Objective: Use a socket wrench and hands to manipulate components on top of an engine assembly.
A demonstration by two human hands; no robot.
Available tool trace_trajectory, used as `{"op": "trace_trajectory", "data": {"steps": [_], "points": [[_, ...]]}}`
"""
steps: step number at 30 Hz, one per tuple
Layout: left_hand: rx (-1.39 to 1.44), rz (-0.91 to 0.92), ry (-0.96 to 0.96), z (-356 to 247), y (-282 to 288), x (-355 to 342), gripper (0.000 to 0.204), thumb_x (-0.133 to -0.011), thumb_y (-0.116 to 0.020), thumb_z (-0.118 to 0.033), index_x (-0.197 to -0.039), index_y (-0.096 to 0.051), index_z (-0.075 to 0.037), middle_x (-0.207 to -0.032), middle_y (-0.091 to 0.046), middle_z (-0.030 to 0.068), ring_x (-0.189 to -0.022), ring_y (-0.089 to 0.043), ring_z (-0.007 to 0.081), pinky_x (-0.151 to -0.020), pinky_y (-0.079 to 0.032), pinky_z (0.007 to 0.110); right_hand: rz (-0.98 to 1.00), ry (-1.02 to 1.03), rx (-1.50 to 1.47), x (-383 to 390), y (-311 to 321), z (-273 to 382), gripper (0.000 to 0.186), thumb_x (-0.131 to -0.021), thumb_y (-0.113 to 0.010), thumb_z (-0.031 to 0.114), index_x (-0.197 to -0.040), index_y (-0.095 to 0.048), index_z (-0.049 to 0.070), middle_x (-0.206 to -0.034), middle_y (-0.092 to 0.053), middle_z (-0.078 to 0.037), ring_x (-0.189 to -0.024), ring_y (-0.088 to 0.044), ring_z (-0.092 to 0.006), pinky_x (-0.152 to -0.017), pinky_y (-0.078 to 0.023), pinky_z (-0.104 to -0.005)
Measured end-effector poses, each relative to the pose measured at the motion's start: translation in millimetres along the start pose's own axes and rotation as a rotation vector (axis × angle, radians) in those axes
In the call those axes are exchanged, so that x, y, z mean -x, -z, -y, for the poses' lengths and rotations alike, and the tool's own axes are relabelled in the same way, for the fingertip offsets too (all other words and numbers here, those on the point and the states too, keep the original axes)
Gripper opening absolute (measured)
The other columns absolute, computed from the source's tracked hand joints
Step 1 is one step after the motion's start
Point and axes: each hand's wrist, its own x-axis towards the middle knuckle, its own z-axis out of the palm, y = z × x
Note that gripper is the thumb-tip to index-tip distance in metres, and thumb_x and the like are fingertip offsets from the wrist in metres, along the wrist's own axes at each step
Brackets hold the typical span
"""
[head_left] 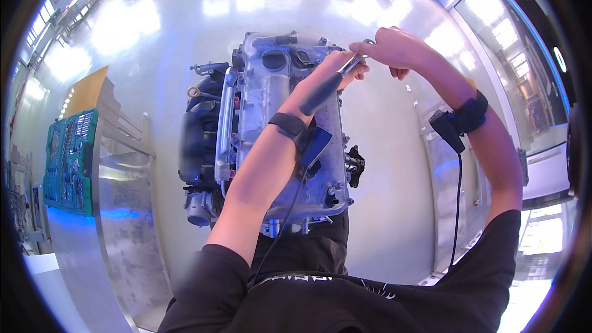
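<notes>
A ratchet wrench with a dark grip and shiny metal neck slants over my left wrist. Its head end meets the thumb and fingers of my right hand, which are closed on it. My left hand is just below the wrench's neck, at the far right edge of the engine. Its fingers are curled, and whatever they grip is hidden behind the hand and tool. Under my left forearm lies the engine's grey cover, with a round dark cap near its far end.
A green socket set case stands open on a metal bench at the left. Another metal bench is to the right, beneath my right arm. Cables hang from the black wrist devices. Hoses and a pulley stick out from the engine's sides.
</notes>
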Motion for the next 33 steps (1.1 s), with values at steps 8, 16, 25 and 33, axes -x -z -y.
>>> {"op": "trace_trajectory", "data": {"steps": [8,16,25,33], "points": [[0.059,-0.086,-0.053,7,-3,-4,0.011,-0.091,-0.057,-0.012,-0.089,-0.058,-0.002,-0.073,-0.065,0.0069,-0.073,-0.066,0.016,-0.069,-0.05,0.033,-0.083,0.086,-0.016,12,12,0,0.072,-0.086,-0.05,0.063,-0.052,-0.059,0.0,-0.046,-0.058,-0.01,-0.046,-0.064,-0.0192,-0.051,-0.054,-0.032],[-0.263,-0.104,-0.072,-7,-5,-2,0.022,-0.094,-0.052,-0.02,-0.082,-0.056,-0.003,-0.067,-0.06,0.0083,-0.066,-0.061,0.0208,-0.064,-0.046,0.036,0.045,-0.049,0.057,6,10,6,0.068,-0.082,-0.048,0.065,-0.074,-0.069,0.001,-0.063,-0.065,-0.012,-0.057,-0.067,-0.0218,-0.061,-0.055,-0.0325],[-0.285,-0.15,-0.112,-6,-15,-4,0.021,-0.094,-0.053,-0.018,-0.082,-0.057,-0.001,-0.067,-0.057,0.0084,-0.063,-0.058,0.0213,-0.063,-0.045,0.036,0.17,-0.008,-0.135,-14,12,1,0.046,-0.079,-0.056,0.04,-0.072,-0.064,-0.006,-0.063,-0.065,-0.016,-0.051,-0.066,-0.0213,-0.049,-0.054,-0.0313],[-0.225,-0.102,-0.059,-12,-6,-2,0.023,-0.094,-0.053,-0.022,-0.094,-0.056,0.001,-0.075,-0.064,0.0215,-0.078,-0.063,0.0403,-0.069,-0.048,0.048,-0.027,0.359,0.335,-23,-9,-18,0.017,-0.067,-0.065,0.009,-0.082,-0.064,0.0,-0.084,-0.067,-0.013,-0.082,-0.066,-0.0267,-0.071,-0.052,-0.0367]]}}
